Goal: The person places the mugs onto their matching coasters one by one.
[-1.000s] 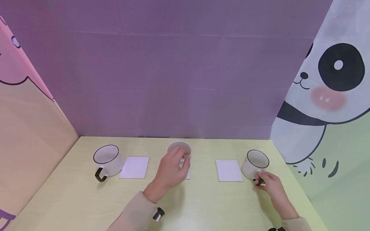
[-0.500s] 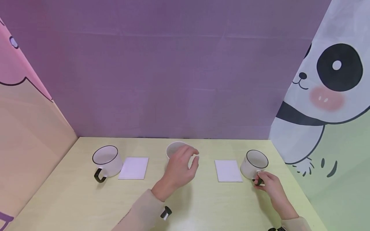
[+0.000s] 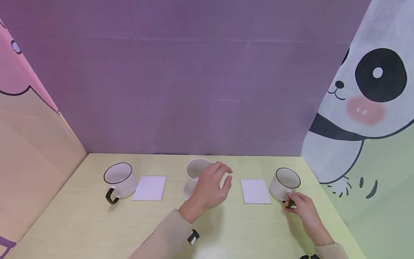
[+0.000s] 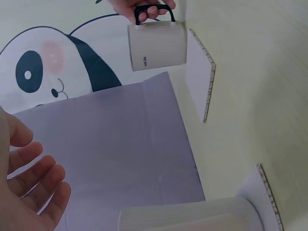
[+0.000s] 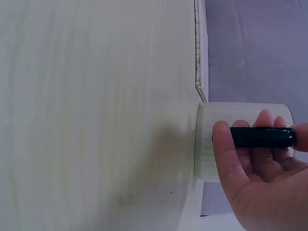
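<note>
My right hand (image 3: 305,212) grips the black handle (image 5: 262,137) of a white mug (image 3: 279,189) with a dark rim. That mug stands upright at the right, beside a square white coaster (image 3: 256,191). My left hand (image 3: 210,187) hovers in front of a white cup (image 3: 191,182) in the middle, overlapping its right side in the head view. Its fingers (image 4: 45,175) are loosely bent, with nothing between them and the thumb. The middle cup stands on another white coaster (image 4: 262,195), mostly hidden under it in the head view.
A larger white mug (image 3: 124,185) with a dark rim stands at the left, its black handle towards me. To its right lies a third white coaster (image 3: 150,188). A purple backdrop (image 3: 194,90) rises behind the pale table (image 3: 97,230), with printed panels at both sides.
My left hand has moved right from over the middle cup's rim, and more of the cup now shows. My right hand keeps its hold on the right mug's handle.
</note>
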The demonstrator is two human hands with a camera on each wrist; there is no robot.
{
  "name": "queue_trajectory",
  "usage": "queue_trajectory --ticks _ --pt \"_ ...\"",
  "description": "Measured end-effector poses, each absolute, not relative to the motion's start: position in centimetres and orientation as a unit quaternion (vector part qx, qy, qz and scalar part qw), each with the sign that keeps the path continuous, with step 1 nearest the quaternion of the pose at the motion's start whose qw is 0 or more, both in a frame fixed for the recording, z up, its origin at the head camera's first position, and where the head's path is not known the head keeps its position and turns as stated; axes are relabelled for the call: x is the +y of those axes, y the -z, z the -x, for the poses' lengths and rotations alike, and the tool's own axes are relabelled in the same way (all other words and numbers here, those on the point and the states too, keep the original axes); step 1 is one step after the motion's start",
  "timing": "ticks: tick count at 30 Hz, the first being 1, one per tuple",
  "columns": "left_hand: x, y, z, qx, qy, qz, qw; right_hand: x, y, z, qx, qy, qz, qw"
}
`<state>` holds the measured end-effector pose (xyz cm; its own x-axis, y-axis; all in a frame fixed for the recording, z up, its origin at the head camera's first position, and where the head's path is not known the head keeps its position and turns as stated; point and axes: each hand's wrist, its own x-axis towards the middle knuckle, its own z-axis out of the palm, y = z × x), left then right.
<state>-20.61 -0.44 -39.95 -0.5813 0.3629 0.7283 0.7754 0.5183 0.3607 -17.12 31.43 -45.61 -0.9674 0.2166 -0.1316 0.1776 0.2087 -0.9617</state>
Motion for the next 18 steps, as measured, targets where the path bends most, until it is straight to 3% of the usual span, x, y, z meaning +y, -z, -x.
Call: queue_trajectory --ticks 18 --pt "1.6 40.7 20.9 -0.853 0.313 0.350 0.230 31.4 45.6 17.1 -0.776 -0.618 0.124 0.017"
